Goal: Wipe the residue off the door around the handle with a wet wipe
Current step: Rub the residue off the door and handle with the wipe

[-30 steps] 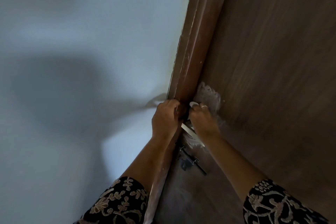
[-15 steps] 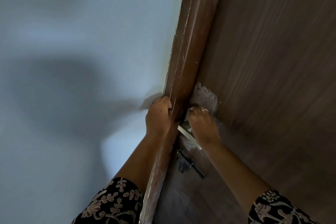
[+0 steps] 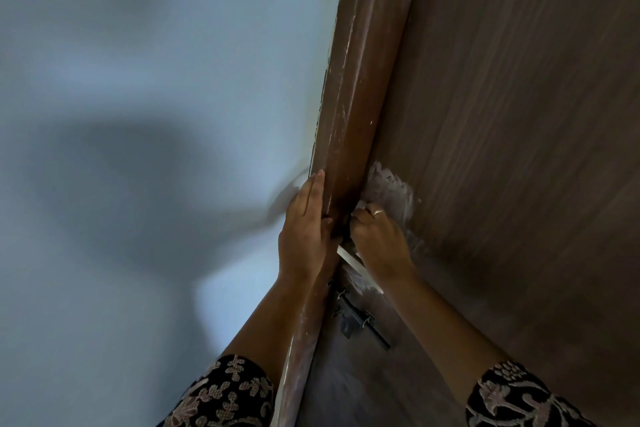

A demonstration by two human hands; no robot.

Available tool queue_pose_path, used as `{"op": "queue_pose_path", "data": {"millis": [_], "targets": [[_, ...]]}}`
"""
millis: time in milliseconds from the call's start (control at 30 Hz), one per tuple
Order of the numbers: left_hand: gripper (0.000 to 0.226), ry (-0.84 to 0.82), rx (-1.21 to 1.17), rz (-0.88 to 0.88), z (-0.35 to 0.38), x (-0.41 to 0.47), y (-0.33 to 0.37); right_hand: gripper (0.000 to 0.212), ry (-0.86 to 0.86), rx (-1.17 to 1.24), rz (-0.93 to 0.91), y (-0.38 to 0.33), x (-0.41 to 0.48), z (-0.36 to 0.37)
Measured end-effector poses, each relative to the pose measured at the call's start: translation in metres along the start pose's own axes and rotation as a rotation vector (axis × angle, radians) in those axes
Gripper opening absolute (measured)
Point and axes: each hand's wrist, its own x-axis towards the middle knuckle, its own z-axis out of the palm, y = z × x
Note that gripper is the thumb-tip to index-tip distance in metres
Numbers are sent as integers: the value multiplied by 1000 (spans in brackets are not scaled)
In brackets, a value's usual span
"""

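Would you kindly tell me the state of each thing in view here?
left hand: flat against the door frame, fingers straight.
right hand: curled round the wet wipe, pressing it on the door.
residue: whitish patch, not yet wiped off.
handle: partly hidden under the right hand.
bolt: position unclear.

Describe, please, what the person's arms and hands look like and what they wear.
Both forearms are bare. The left sleeve and right sleeve end near the elbow, black fabric with a pale floral pattern. The right hand wears a thin pale ring on one finger; the left hand shows no ring, glove or watch.
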Motion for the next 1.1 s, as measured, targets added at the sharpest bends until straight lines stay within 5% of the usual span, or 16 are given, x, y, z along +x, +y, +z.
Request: {"op": "queue_pose_path", "data": {"millis": [133,267,467,800,1100], "targets": [[67,-4,44,29,5,-1,-6,19,-152,-49,-95,-2,-8,7],[66,8,47,52,9,-1,-7,12,-8,-1,-7,2,-4,-3],[65,30,49,65,8,-2,-7,34,-9,79,84,-2,-21,-1],[67,46,44,51,7,-3,-2,24,54,81,270,-9,-19,-11],[65,54,45,70,7,-3,-3,16,63,-1,250,-8,-13,-13]]}}
